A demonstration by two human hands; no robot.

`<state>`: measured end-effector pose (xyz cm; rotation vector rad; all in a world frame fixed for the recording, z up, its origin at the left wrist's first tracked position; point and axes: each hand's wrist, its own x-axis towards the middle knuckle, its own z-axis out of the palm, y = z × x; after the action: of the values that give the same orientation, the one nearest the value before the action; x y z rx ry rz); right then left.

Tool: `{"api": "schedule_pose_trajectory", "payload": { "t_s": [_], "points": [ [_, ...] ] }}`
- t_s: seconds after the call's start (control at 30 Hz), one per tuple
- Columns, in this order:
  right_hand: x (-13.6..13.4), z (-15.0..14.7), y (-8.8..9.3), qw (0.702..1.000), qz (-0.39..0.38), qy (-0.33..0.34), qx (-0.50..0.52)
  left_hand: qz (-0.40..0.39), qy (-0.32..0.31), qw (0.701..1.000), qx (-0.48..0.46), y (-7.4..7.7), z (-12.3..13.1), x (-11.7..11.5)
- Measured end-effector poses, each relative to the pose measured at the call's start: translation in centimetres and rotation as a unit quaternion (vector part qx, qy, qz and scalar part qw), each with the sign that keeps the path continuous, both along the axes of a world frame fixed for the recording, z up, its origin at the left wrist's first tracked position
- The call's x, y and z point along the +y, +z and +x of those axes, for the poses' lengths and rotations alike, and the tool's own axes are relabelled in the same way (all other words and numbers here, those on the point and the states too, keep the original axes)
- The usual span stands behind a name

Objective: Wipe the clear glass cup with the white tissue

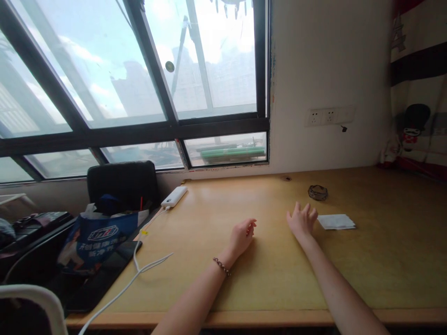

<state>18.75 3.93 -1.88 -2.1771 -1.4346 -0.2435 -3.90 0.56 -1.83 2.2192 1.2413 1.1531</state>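
Note:
My left hand [241,236] rests on its side on the wooden table [275,279], its fingers loosely curled and slightly apart. Nothing shows in it, and a dark beaded bracelet [222,266] circles the wrist. To the right, my right hand [302,220] hovers over or touches the tabletop with its fingers spread and holding nothing. Close beside its fingers lies a folded white paper or tissue [337,222]. A dark glass dish, like an ashtray [317,192], sits just beyond the fingertips.
A white power bank [174,197] lies at the table's left edge, its white cable [136,270] trailing over the edge. Left stand a black chair [122,184] and a blue printed bag [99,239]. Wall sockets [330,116] and a curtain [419,93] are at right.

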Motion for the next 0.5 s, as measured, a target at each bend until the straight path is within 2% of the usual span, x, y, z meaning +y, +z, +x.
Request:
{"api": "schedule_pose_trajectory", "payload": {
  "t_s": [0.07,0.1,0.13,0.23,0.33,0.4,0.5],
  "points": [
    [-0.2,0.4,-0.1,0.996,-0.033,-0.085,0.020,-0.001,0.003,1.000,-0.001,-0.1,0.0,0.1],
    [-0.2,0.6,-0.2,0.994,-0.052,-0.090,0.031,-0.003,0.004,1.000,-0.001,-0.1,0.0,0.1],
    [-0.2,0.7,-0.2,0.995,-0.066,-0.065,0.038,-0.005,0.006,1.000,0.000,-0.1,0.0,0.1],
    [-0.2,0.2,0.0,0.987,-0.067,0.126,0.080,-0.009,0.011,1.000,0.006,0.2,0.0,-0.1],
    [-0.6,-1.2,0.6,0.932,-0.063,0.316,0.164,-0.012,0.016,1.000,0.012,0.5,-0.1,-0.1],
    [-1.1,-2.1,1.0,0.903,-0.051,0.383,0.188,-0.015,0.024,0.999,0.014,0.7,-0.2,-0.2],
    [-1.9,-3.2,1.4,0.887,-0.023,0.429,0.166,-0.014,0.040,0.999,0.014,0.8,-0.3,-0.1]
  ]
}}
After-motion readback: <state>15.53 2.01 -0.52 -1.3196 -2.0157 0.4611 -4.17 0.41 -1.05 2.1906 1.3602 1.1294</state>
